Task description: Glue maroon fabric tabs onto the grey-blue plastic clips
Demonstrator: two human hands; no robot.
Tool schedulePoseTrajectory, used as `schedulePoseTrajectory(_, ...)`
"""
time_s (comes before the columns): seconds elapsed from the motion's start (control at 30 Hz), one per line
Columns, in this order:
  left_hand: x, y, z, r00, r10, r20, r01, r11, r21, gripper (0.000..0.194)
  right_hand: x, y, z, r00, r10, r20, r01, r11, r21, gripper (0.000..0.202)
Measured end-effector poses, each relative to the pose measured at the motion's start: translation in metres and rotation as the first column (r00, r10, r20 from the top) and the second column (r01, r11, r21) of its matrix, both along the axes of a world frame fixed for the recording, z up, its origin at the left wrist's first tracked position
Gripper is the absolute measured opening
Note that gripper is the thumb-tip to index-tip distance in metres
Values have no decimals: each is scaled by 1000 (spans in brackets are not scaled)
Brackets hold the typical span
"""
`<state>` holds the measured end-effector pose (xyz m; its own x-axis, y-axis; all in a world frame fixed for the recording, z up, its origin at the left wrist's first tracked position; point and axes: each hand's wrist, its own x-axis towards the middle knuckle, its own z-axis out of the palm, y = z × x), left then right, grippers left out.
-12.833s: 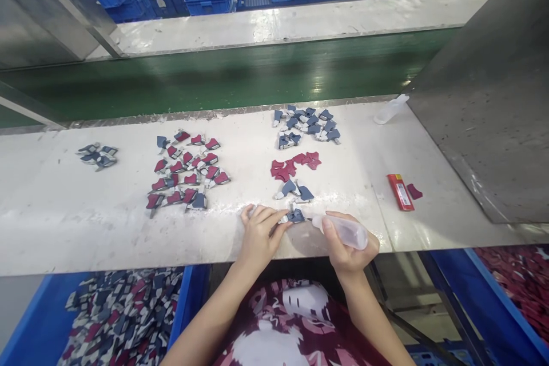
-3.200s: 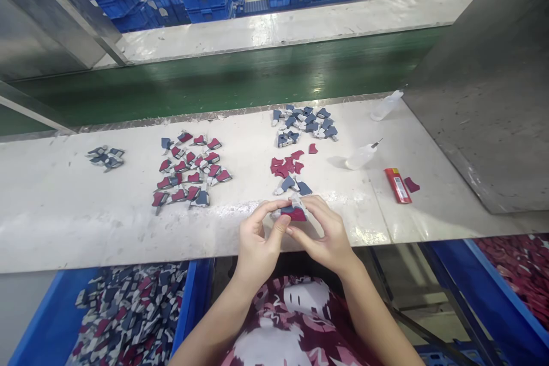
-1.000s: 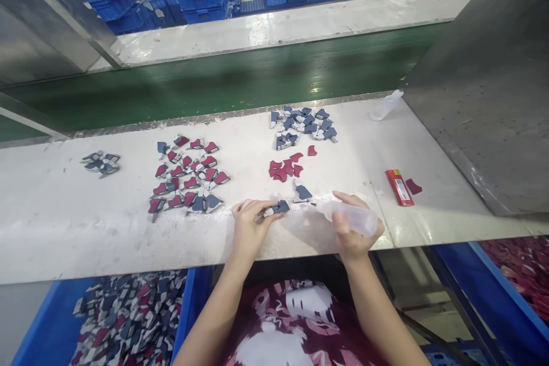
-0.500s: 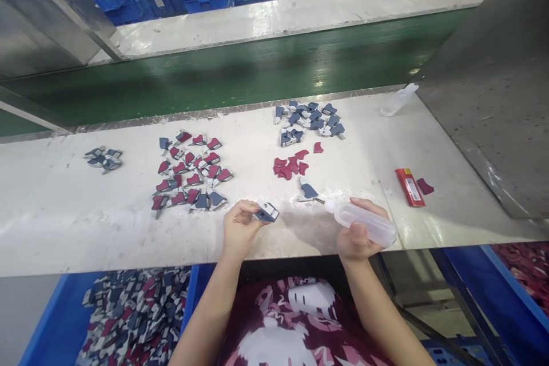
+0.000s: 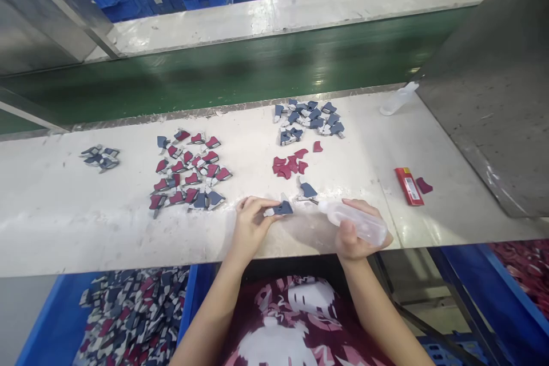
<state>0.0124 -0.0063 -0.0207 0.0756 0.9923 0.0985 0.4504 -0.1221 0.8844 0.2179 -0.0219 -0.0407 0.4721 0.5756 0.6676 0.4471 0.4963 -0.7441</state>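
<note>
Between the thumb and fingers of my left hand (image 5: pixel 252 226) is a blue-and-white plastic part (image 5: pixel 282 209), held just over the white table. My right hand (image 5: pixel 358 234) is wrapped round a translucent squeeze bottle (image 5: pixel 354 221), whose thin dark tip points left. Close to that tip lies another blue-and-white part (image 5: pixel 307 189). Beyond it are loose dark red pieces (image 5: pixel 291 166) and a cluster of blue-and-white parts (image 5: pixel 315 117). To the left, parts with red faces (image 5: pixel 189 168) lie in a loose group.
A red box (image 5: pixel 409 186) and a single red piece (image 5: pixel 424 185) lie at the right. A second bottle (image 5: pixel 398 99) rests near the metal panel (image 5: pixel 493 97). Under the table edge stand a blue bin (image 5: pixel 51 320) of parts and another (image 5: pixel 493 280) of red pieces.
My left hand has moved right, and the part in it has turned so its blue face shows. My right hand and the bottle have shifted slightly left.
</note>
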Motion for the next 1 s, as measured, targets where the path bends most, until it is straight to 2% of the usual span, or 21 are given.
schedulePoseTrajectory(0.1,9,1,5,973,-33,-229,31,999,-9,9,-1,-1,6,995,44,86,-39,998,-49,23)
schedulePoseTrajectory(0.23,14,1,5,947,-39,-320,40,999,-6,13,-5,1,14,977,66,202,-38,990,-136,17)
schedulePoseTrajectory(0.6,13,1,3,940,-38,-338,45,999,12,11,-11,7,20,968,106,227,-60,978,-201,11)
schedulePoseTrajectory(1.0,14,0,4,940,-37,-338,37,999,-7,10,-10,5,18,981,87,176,-45,972,-229,6)
